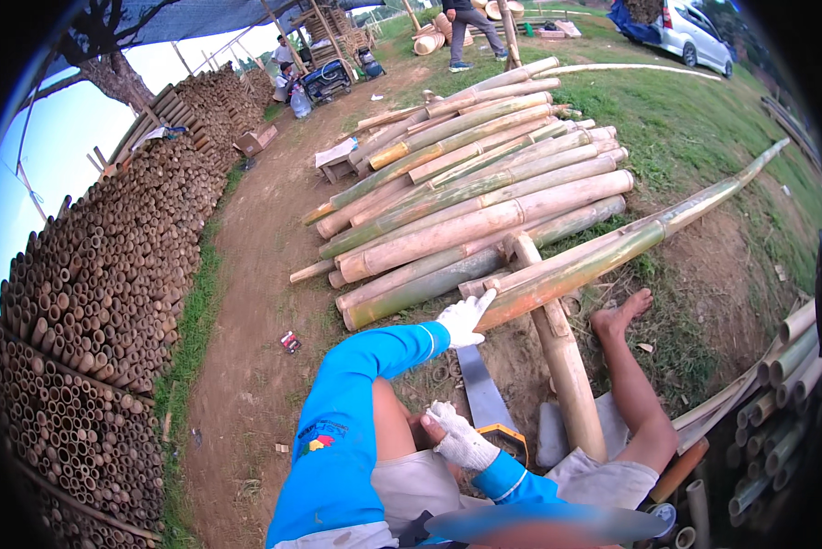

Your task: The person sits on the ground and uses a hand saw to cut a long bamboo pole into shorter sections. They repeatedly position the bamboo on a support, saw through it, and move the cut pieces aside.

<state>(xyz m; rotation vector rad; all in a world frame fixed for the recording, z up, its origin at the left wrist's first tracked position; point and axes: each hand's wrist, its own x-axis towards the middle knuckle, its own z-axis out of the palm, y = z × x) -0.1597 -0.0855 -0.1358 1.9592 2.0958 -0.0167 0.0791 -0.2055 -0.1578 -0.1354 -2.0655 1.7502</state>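
Observation:
My left hand (464,317), in a white glove, reaches to the near end of a long green-brown bamboo pole (603,256). Its index finger is stretched out against the cut end, and the hand grips nothing. The pole lies across a slanting bamboo post (565,375) between my legs and runs off to the far right. Gloved in white too, my right hand (463,439) is closed beside my bent left knee; whatever it may hold is hidden. A handsaw (486,393) with a wide grey blade and an orange-and-black handle lies just right of that hand.
Thick bamboo poles (484,188) lie piled ahead. Cut bamboo is stacked in a tall wall (109,293) at left, and more lies in a bundle (777,412) at lower right. My bare foot (623,313) is right of the post. People and a white car (690,35) are far off.

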